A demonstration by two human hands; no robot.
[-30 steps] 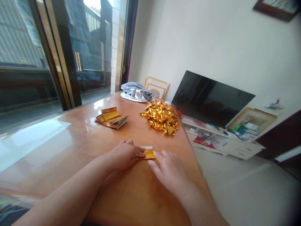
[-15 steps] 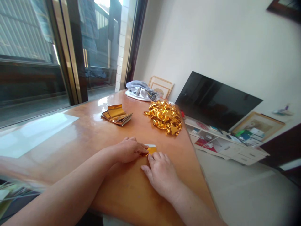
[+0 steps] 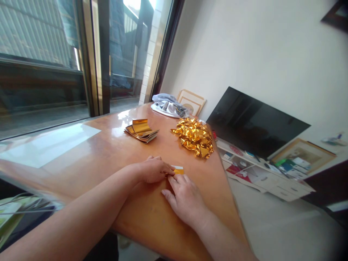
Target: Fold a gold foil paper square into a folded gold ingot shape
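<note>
A small sheet of gold foil paper point(image 3: 178, 170) with a pale strip along its far edge lies on the table, largely covered by my fingers. My left hand point(image 3: 155, 170) presses its closed-together fingertips on the sheet's left side, holding it against the tabletop. Over the near edge, my right hand point(image 3: 186, 197) lies with fingers stretched out flat and the thumb spread away. The fingertips of both hands meet at the paper. Farther off are a stack of gold foil sheets point(image 3: 141, 131) and a heap of folded gold foil pieces point(image 3: 194, 137).
The glossy wooden table point(image 3: 114, 152) has its right edge beside my right forearm. A pale sheet point(image 3: 51, 145) lies at the left, and folded cloth point(image 3: 170, 105) sits at the far end. A television point(image 3: 258, 121) stands on a white cabinet point(image 3: 265, 179) beyond.
My right fingers have moved up over the near part of the gold paper, closer to my left fingertips, and less of the sheet shows. The whole view has shifted slightly.
</note>
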